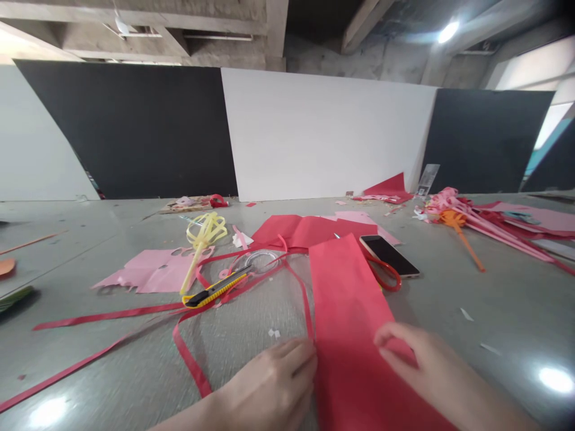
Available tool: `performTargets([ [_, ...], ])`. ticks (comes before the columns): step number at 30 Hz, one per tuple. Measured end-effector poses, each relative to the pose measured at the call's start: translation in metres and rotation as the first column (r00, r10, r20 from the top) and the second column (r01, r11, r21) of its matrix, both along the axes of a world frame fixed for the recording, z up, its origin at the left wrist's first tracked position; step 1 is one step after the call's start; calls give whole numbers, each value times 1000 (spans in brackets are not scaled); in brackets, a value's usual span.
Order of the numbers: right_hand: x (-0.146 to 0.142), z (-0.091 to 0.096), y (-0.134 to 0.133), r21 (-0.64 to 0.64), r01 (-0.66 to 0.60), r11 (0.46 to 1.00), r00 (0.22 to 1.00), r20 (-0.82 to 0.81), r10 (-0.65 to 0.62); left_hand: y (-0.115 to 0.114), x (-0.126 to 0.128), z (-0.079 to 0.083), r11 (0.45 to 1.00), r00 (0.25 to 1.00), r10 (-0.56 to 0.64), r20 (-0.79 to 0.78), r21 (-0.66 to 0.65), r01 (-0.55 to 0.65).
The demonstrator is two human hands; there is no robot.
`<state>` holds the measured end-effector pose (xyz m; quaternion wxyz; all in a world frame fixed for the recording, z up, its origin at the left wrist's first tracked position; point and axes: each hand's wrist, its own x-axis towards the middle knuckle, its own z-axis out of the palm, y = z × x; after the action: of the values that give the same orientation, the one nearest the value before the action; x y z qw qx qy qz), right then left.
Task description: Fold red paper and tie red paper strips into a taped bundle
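Grey tabletop (453, 338) under red sheet (348, 326), long axis straight forward

From view centre, the sheet (348, 299) at 5 o'clock is plain red; the utility knife (218, 290) at 8 o'clock, yellow and black; the strip flower (205, 234) at 9 o'clock, pale yellow; the stemmed flower (453, 219) at 3 o'clock, orange.

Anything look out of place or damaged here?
The pink sheet on the left looks odd: ragged edge and holes. Red strips sprawl loosely, with the utility knife lying across them.
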<state>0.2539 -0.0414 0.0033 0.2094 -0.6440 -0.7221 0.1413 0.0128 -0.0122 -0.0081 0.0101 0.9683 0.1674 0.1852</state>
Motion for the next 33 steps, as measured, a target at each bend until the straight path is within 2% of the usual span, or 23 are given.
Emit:
performTargets([
  [4,4,-7,9,114,-48,992,997,-50,54,0,1,3,995,996,84,-14,-49,-84],
  [8,8,-13,18,131,-77,988,994,-66,86,2,1,1,1000,1000,14,-7,-10,-14],
  [13,10,-16,23,90,-61,994,994,-82,69,3,0,-2,1000,1000,-21,1,14,21],
  [26,6,-16,15,-9,37,999,997,-64,-38,2,1,0,1000,1000,-4,-29,26,5],
  [33,-2,-5,7,-34,97,995,995,-10,-97,1,1,1,1000,1000,-8,-28,24,8],
])
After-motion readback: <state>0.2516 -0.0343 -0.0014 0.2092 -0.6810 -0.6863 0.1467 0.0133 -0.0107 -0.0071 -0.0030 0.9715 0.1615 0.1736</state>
